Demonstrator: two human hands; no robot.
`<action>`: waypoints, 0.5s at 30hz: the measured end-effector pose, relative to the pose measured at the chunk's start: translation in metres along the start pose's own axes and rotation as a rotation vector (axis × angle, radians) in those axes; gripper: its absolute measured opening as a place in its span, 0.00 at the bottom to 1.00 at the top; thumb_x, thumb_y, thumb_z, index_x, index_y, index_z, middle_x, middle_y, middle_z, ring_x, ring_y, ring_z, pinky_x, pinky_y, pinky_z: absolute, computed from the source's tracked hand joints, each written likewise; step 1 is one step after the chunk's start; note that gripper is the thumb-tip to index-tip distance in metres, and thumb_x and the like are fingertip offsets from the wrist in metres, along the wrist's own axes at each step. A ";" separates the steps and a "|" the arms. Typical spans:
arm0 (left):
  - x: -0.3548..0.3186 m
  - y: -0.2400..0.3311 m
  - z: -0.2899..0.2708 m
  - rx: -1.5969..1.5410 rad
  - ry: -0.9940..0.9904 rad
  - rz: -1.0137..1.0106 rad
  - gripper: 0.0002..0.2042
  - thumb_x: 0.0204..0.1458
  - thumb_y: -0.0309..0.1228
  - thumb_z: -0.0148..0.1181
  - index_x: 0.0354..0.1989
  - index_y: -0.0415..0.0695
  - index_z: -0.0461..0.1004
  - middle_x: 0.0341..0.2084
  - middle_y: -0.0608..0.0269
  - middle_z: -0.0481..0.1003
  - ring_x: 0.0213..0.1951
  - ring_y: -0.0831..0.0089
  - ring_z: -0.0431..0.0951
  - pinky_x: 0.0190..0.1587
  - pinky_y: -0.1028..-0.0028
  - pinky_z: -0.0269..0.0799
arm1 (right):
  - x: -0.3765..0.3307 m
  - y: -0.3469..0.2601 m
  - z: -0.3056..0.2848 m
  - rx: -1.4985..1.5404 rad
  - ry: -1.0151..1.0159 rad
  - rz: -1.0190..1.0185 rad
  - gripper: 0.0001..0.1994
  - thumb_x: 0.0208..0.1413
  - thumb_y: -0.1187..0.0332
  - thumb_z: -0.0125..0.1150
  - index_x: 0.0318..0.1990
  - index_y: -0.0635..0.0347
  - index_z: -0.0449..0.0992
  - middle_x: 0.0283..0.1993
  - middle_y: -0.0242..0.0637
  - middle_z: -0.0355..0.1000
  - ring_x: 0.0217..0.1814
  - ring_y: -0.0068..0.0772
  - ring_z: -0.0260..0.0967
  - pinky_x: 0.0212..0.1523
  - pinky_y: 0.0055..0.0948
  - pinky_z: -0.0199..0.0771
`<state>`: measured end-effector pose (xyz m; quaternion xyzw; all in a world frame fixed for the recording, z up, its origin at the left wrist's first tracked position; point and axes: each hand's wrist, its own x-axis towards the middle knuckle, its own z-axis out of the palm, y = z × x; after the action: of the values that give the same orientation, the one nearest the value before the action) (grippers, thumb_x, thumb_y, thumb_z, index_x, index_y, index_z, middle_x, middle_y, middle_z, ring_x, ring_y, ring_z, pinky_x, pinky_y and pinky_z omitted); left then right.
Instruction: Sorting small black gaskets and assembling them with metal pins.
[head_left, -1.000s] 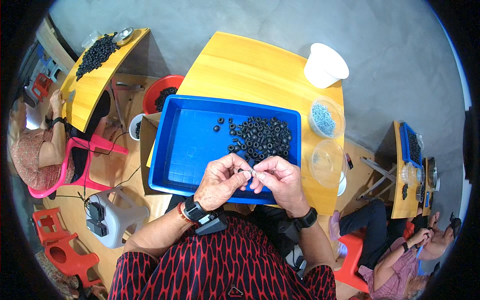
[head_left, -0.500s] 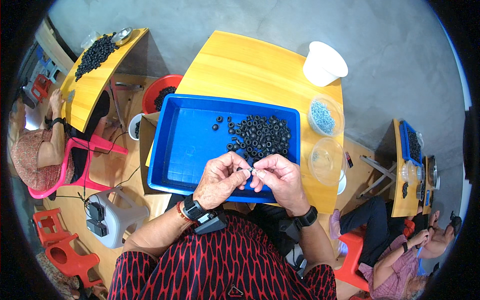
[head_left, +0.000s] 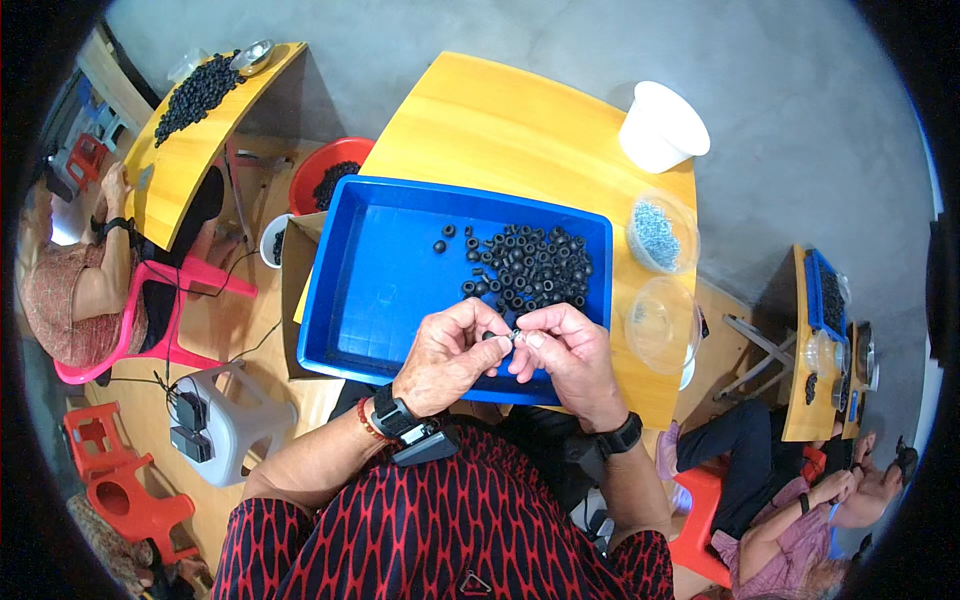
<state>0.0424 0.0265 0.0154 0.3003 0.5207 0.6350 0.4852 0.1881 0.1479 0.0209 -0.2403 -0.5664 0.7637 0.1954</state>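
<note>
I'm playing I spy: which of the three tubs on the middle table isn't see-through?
The white tub, farthest from the right hand; the middle tub and the near tub are clear.

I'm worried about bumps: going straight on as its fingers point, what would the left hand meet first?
Probably the right hand, just across from the left hand, with a small piece where their fingertips come together; depth is hard to judge here.

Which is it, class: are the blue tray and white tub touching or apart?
Apart. The head view shows it: a strip of yellow table lies between the tray and the tub.
</note>
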 end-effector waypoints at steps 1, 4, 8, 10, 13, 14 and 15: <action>0.000 0.000 0.000 0.002 -0.001 -0.008 0.04 0.56 0.20 0.60 0.37 0.38 0.72 0.29 0.65 0.75 0.28 0.80 0.75 0.31 0.79 0.73 | 0.000 0.000 0.000 0.000 0.000 0.003 0.05 0.61 0.77 0.56 0.43 0.67 0.74 0.33 0.38 0.75 0.29 0.25 0.76 0.29 0.24 0.80; 0.000 -0.003 -0.001 -0.001 0.000 -0.021 0.04 0.56 0.20 0.60 0.37 0.38 0.72 0.29 0.65 0.75 0.28 0.80 0.75 0.31 0.79 0.74 | 0.001 0.000 0.000 0.006 -0.019 -0.001 0.06 0.62 0.76 0.55 0.44 0.67 0.74 0.33 0.38 0.75 0.30 0.26 0.76 0.30 0.24 0.80; 0.001 -0.002 -0.001 0.023 0.004 -0.028 0.04 0.56 0.21 0.60 0.37 0.38 0.72 0.28 0.65 0.75 0.27 0.80 0.75 0.30 0.79 0.74 | 0.001 0.000 -0.002 0.053 -0.034 0.024 0.06 0.62 0.76 0.55 0.44 0.67 0.74 0.33 0.38 0.75 0.31 0.26 0.76 0.32 0.25 0.80; 0.001 -0.003 -0.001 0.028 0.005 -0.029 0.04 0.56 0.21 0.60 0.37 0.38 0.72 0.28 0.65 0.75 0.27 0.80 0.75 0.30 0.79 0.74 | 0.001 0.000 -0.002 0.086 -0.037 0.034 0.06 0.62 0.76 0.55 0.43 0.66 0.74 0.34 0.38 0.75 0.32 0.26 0.76 0.32 0.25 0.80; 0.001 -0.004 -0.002 0.027 0.005 -0.025 0.04 0.56 0.21 0.60 0.36 0.39 0.72 0.28 0.66 0.75 0.27 0.81 0.75 0.30 0.79 0.74 | 0.001 -0.002 -0.002 0.093 -0.054 0.060 0.06 0.62 0.75 0.56 0.43 0.66 0.74 0.34 0.39 0.76 0.32 0.26 0.76 0.34 0.25 0.80; 0.001 -0.004 -0.002 0.021 0.004 -0.021 0.04 0.56 0.22 0.61 0.36 0.39 0.72 0.28 0.66 0.75 0.27 0.81 0.75 0.30 0.79 0.74 | 0.001 -0.003 -0.002 0.077 -0.056 0.057 0.06 0.62 0.75 0.57 0.43 0.66 0.74 0.34 0.39 0.76 0.33 0.26 0.76 0.34 0.25 0.80; 0.002 -0.004 -0.002 0.021 0.004 -0.021 0.04 0.56 0.22 0.61 0.36 0.39 0.72 0.28 0.66 0.75 0.27 0.81 0.75 0.30 0.79 0.74 | 0.001 -0.003 -0.002 0.060 -0.058 0.053 0.06 0.61 0.75 0.57 0.43 0.66 0.74 0.35 0.39 0.76 0.33 0.26 0.77 0.33 0.25 0.80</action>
<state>0.0415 0.0272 0.0106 0.2987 0.5316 0.6248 0.4877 0.1888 0.1509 0.0229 -0.2271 -0.5422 0.7919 0.1655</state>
